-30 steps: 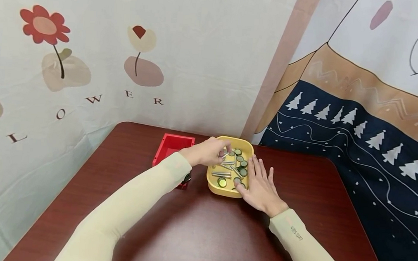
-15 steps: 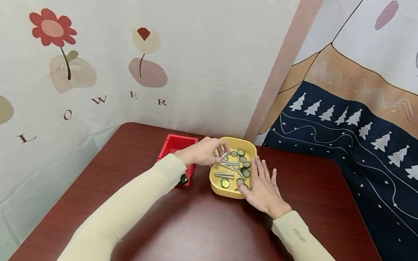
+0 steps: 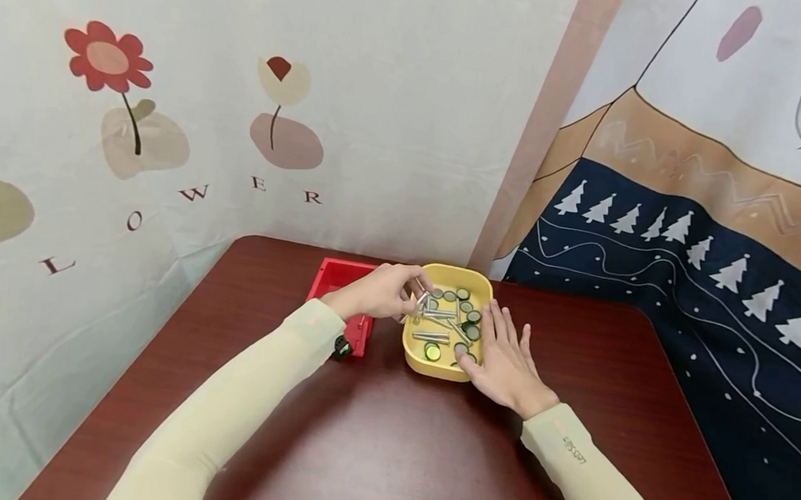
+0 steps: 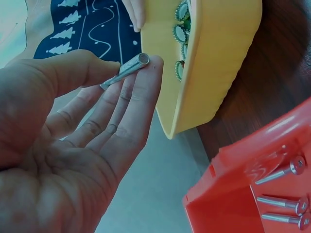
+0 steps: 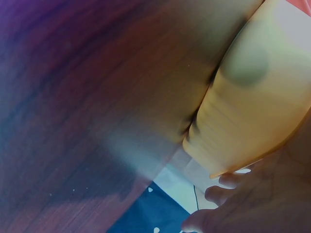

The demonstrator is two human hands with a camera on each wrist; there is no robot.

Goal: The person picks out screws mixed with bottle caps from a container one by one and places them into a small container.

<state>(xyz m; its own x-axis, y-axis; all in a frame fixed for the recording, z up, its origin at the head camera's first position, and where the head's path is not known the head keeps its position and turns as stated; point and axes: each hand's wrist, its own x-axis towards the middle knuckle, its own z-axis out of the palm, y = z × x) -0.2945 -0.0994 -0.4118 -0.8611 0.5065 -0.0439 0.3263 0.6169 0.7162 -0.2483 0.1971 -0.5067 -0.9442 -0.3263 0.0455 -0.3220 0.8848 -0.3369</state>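
A yellow tray [image 3: 436, 371] holds metal screws [image 3: 431, 337] and bottle caps [image 3: 471, 332]. Over its left edge, my left hand [image 3: 384, 291] pinches a silver screw; in the left wrist view the screw [image 4: 127, 67] lies between thumb and fingertips of the left hand [image 4: 73, 126]. My right hand [image 3: 508, 368] rests with straight fingers along the tray's right rim, its thumb over the front right corner. The right wrist view shows the right hand [image 5: 262, 194] against the tray's side wall [image 5: 252, 111].
A red bin [image 3: 326, 277] stands left of the tray, partly behind the left forearm. Several screws [image 4: 284, 218] lie in it in the left wrist view. A small black object [image 3: 342, 347] is at the bin's front. Printed cloth hangs behind the brown table [image 3: 383, 447].
My left hand has drawn slightly left, from over the tray's middle towards its left rim, with the screw in its fingers. The right hand keeps its place at the tray.
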